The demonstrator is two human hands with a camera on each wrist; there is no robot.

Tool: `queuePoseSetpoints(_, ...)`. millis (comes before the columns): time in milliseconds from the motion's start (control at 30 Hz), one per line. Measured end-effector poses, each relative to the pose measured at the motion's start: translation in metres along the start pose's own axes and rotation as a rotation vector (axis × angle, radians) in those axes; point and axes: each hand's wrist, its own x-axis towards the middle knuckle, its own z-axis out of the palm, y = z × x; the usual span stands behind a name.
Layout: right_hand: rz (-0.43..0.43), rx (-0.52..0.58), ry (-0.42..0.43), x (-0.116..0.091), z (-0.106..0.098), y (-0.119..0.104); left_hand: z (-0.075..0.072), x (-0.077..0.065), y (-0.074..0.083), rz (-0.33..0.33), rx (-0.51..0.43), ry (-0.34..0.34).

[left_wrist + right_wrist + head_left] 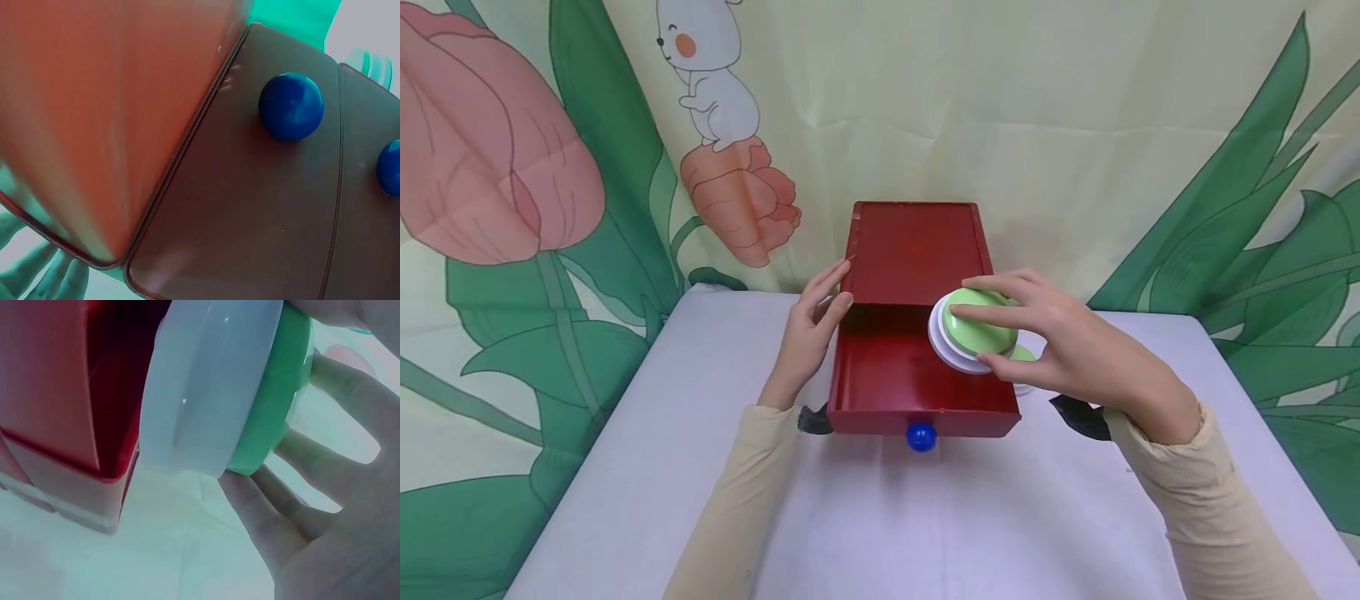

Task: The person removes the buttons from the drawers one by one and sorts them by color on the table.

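In the head view a small red drawer cabinet (917, 250) stands with its top drawer (891, 371) pulled out and a blue knob (921, 437) on that drawer's front. My left hand (808, 333) rests along the cabinet's left side, fingers extended. With its fingers spread round the rim, my right hand (1060, 337) holds a round white container with a green lid (983, 325) over the right part of the open drawer. The right wrist view shows the container's white side (197, 394) close to the drawer wall. My right palm faces the green lid.
A second green-and-white round container (1024, 357) stands right of the drawer, partly hidden behind the right hand. Another blue knob (390, 167) shows in the left wrist view. The white-covered table (887, 533) meets a printed curtain (1037, 150) at the back.
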Motion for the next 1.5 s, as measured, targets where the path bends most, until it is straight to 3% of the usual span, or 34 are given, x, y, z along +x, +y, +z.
queuePoseSetpoints(700,0.082,-0.047,0.079,-0.032,-0.014,0.020,0.000,0.000,0.000,0.024,0.003,0.006)
queuePoseSetpoints(1500,0.231,-0.008,0.131,-0.065,-0.008,0.044,-0.001,0.000,-0.001,0.017,0.001,0.002)
